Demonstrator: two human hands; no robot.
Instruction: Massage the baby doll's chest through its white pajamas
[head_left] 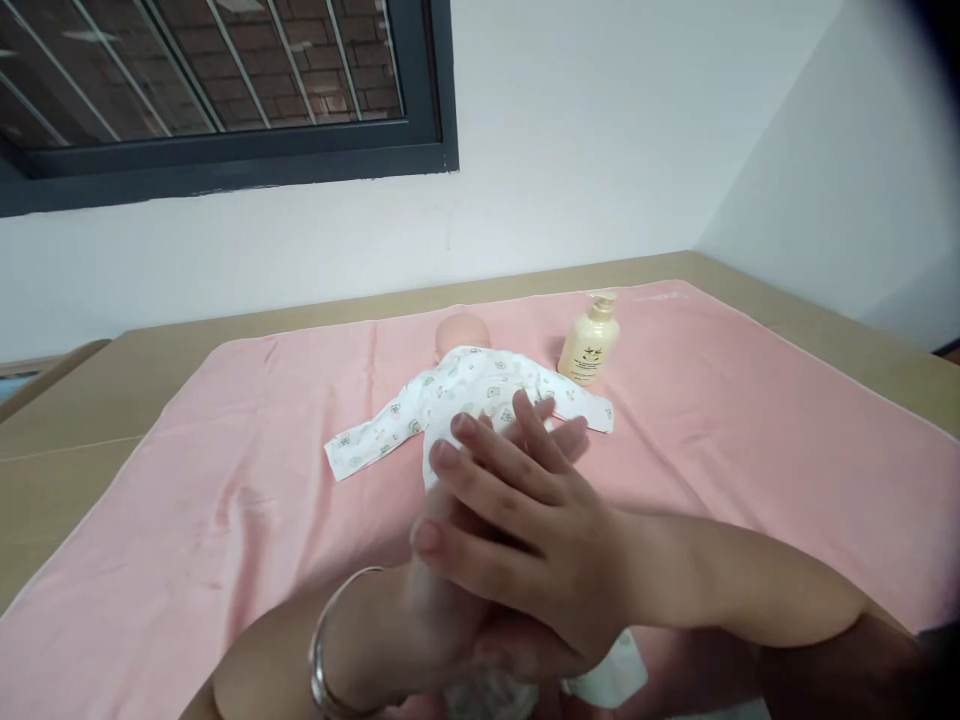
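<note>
My right hand point(544, 535) lies across my left hand point(448, 605), palm against palm. The right fingers are stretched and slightly spread. The left fingers, partly covered by the right hand, extend beyond it toward the upper right. A silver bangle point(319, 650) circles my left wrist. Beyond and below both hands lies a baby doll point(463, 330) in a white printed garment point(457, 385), arms out to the sides. Its middle is hidden behind my hands, and its face does not show. A cream pump bottle point(590, 345) stands upright near the doll's right-side sleeve in view.
A pink sheet point(720, 430) with some wrinkles covers much of the tan surface point(82, 460). White walls point(585, 140) rise behind and to the right. A dark-framed window point(446, 100) with bars is at upper left.
</note>
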